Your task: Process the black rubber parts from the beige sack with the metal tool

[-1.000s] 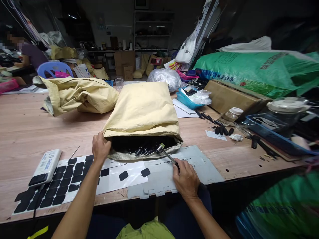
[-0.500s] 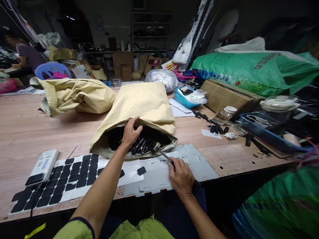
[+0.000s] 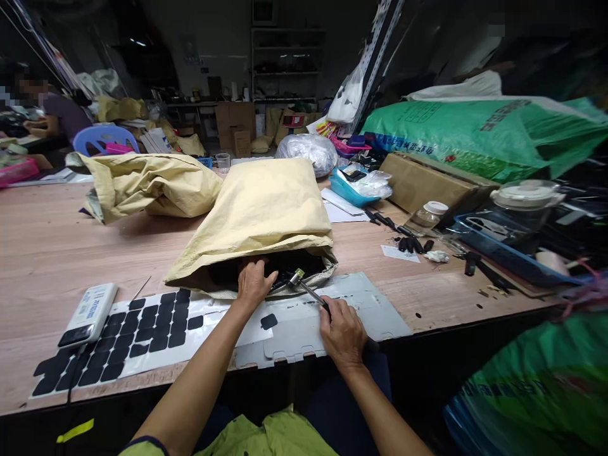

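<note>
A large cream sack lies on the table with its dark mouth facing me. My left hand reaches into that mouth, its thumb out to the side. Its fingertips are lost in the dark, so whether they grip anything cannot be seen. Black shiny pieces show dimly beside the thumb. My right hand is closed round the handle of a small hammer. The hammer's metal head, with a yellowish face, rests by the sack's lower lip. Under it is a grey plate.
Left are a sheet of black square stickers and a white power bank with a cable. Another cream sack lies behind. To the right are black pieces, a lidded jar, a blue tray and a cardboard box.
My left hand has moved from the sack's upper lip down into its mouth, and the lip has sagged over the opening. The right hand still holds the hammer in nearly the same place.
</note>
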A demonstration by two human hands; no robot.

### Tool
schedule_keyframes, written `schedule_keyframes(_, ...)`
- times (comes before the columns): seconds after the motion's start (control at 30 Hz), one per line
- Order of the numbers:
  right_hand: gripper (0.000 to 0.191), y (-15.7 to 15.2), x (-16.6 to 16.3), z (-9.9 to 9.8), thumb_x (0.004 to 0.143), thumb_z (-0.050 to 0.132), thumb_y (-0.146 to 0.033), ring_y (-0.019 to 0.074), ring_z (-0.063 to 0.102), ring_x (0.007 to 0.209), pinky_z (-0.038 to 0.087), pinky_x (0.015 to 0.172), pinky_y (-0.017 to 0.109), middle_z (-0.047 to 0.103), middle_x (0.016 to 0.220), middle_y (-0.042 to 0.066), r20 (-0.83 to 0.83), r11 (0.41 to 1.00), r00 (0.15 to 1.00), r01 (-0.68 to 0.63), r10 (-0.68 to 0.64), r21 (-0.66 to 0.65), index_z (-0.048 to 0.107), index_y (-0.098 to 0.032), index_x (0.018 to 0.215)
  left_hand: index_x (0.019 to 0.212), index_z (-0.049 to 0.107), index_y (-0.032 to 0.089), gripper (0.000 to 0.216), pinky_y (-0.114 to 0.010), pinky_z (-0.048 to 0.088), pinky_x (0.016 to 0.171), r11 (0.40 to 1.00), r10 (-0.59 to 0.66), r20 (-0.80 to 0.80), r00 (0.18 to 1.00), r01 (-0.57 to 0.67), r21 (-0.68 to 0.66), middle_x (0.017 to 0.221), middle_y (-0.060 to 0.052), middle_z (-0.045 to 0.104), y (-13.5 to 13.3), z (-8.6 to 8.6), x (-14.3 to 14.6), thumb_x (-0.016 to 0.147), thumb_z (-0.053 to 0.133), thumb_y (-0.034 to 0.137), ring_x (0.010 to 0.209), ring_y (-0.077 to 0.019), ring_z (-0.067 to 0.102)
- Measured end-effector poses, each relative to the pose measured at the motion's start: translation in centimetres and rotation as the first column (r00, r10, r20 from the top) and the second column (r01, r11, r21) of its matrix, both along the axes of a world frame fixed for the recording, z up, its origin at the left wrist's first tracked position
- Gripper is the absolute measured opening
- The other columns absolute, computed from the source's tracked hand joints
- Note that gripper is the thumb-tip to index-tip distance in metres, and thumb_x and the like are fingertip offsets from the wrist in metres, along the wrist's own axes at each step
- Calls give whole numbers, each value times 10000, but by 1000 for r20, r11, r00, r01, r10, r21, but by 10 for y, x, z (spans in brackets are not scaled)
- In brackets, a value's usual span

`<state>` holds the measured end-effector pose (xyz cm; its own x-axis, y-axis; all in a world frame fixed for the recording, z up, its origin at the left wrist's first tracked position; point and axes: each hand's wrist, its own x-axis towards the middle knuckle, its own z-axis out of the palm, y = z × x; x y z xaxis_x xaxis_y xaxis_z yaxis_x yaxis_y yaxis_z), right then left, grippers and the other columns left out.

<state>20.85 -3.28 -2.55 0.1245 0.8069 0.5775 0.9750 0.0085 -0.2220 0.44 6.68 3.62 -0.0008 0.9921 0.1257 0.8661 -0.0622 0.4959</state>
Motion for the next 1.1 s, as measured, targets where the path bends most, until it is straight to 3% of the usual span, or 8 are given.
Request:
schedule_keyframes(0.07,236,0,0,0,916,505,-246,176,528,805,376,736,294,670,929,28,-1,1000,1000,0,0,0,661,-207,1089,1103,673,184,336,-332,483,840,997,11,-26,1000,-13,-74,933,-112,694,3,-4,-2,852,653,407,963,-268,652)
schedule_keyframes(0.17,238,0,-1,1,914,501,-250,179,529,809,373,733,301,666,922,34,-10,1000,1000,1,-1,-12,664,-206,1082,1069,694,180,269,-304,473,836,998,3,20,1000,-1,-63,967,-106,712,7,-5,-8,863,655,349,976,-245,649)
schedule_keyframes(0.3,254,-1,-1,2,916,489,-252,182,527,815,372,733,306,662,922,40,-27,999,1000,1,-2,-44,662,-204,1096,1017,693,194,176,-368,447,824,993,-63,-26,998,65,98,950,-89,702,-10,2,-16,875,645,288,934,-257,608)
schedule_keyframes(0.43,261,-1,-2,4,917,480,-257,186,524,817,368,723,310,659,925,50,-40,998,999,5,-7,-56,663,-203,1095,962,672,212,109,-406,398,827,958,-145,-29,989,148,246,939,-64,679,-53,3,-15,885,639,282,943,-265,535)
schedule_keyframes(0.63,273,0,-1,6,912,485,-259,193,541,834,389,738,314,672,953,53,-88,994,996,-7,-3,-110,672,-205,1104,962,666,220,109,-373,393,829,940,-341,128,931,334,70,947,-39,642,-97,-20,-10,864,672,268,935,-238,509)
schedule_keyframes(0.77,313,-4,0,14,916,462,-295,204,589,916,442,762,317,686,1023,56,-259,987,966,-50,8,-155,668,-213,1137,990,676,227,162,-362,392,834,938,-346,188,919,341,56,968,-38,623,-97,-29,-15,833,703,258,939,-232,498)
schedule_keyframes(0.97,415,-40,-3,43,931,442,-403,225,626,1104,505,944,371,677,1214,83,-563,966,819,-221,109,-135,621,-222,1258,960,695,230,147,-354,391,834,941,-337,236,912,333,58,934,-30,626,-95,-29,-17,816,715,247,924,-220,508)
schedule_keyframes(1.1,465,-72,-9,57,927,460,-406,223,675,1026,558,879,352,717,1134,57,-615,932,780,-302,119,-203,562,-267,1358,955,710,228,144,-348,396,816,947,-320,256,912,315,59,893,-31,616,-95,-31,-17,814,716,256,907,-219,518)
